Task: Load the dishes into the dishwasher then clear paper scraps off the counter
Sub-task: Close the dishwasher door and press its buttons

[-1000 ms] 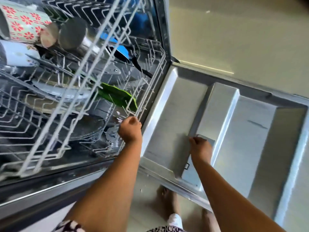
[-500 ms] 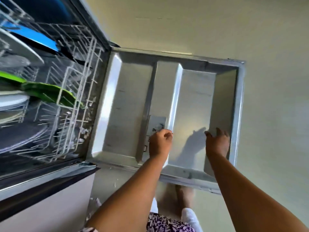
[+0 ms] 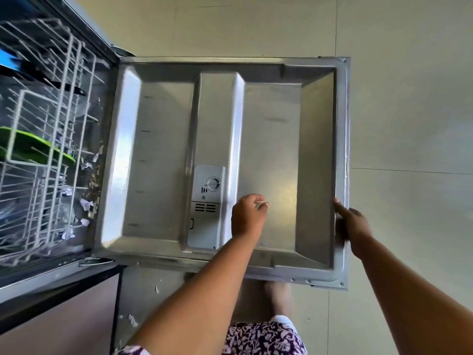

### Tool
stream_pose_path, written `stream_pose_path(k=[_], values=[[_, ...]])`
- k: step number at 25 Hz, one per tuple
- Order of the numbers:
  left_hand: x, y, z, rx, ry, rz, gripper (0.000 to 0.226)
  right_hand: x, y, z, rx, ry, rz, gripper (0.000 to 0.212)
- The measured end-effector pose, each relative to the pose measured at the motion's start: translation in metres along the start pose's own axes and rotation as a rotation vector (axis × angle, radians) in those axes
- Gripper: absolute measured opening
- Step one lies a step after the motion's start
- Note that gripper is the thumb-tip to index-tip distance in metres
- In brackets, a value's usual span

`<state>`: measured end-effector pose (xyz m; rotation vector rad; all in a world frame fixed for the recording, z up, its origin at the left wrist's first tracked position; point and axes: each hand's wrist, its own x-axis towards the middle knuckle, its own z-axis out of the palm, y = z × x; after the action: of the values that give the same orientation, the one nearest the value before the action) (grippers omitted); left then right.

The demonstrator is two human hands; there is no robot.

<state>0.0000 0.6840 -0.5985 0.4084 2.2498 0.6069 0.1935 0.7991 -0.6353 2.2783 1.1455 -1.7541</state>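
- Since half a second ago: my right hand [image 3: 354,224] has shifted from the inner panel to the outer rim of the dishwasher door [image 3: 158,149]. My left hand [image 3: 247,217] has come off the detergent dispenser [image 3: 206,201] and now sits just to its right.
- Dishes: green plate [image 3: 30,147] stands on edge in the white wire rack [image 3: 58,119], inside the tub at far left. A blue item [image 3: 6,60] sits further back, mostly cut off by the frame.
- Paper scraps [image 3: 85,203]: several crumpled bits lie at the tub's front edge, beside the rack. A few floor scraps [image 3: 133,321] lie below the door's hinge side.
- Right hand: thumb on the door's inner side, fingers wrapped round the rim, gripping it.
- Left hand: above the door's flat panel, fingers curled inward. Pale speck at the fingertips; cannot tell whether anything is pinched.
- Door lies fully open, steel inner face up.
- Below the door: my bare feet [image 3: 277,295] on pale floor tile [image 3: 409,124]; patterned garment [image 3: 263,336] at the bottom edge.
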Motion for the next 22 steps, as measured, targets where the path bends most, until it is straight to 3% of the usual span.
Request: stream_pose_path(k=[3,6,14,18,22], values=[[0.005,0.001,0.004,-0.013,0.002,-0.011,0.016,0.006,0.002,-0.005,0.043,-0.207,0.039,0.072],[0.01,0.004,0.007,-0.04,0.0,0.003,0.018,0.003,-0.002,-0.007,0.11,-0.344,0.079,0.053],[-0.003,0.018,-0.008,-0.125,-0.02,0.033,0.02,-0.02,-0.009,-0.006,0.272,-0.318,0.019,0.044],[-0.037,0.039,-0.032,-0.189,-0.028,0.037,0.022,-0.062,-0.024,-0.018,0.3,-0.247,-0.046,0.076],[-0.074,0.066,-0.064,-0.227,-0.017,0.043,0.022,-0.122,-0.046,-0.032,0.161,-0.028,0.019,0.103]])
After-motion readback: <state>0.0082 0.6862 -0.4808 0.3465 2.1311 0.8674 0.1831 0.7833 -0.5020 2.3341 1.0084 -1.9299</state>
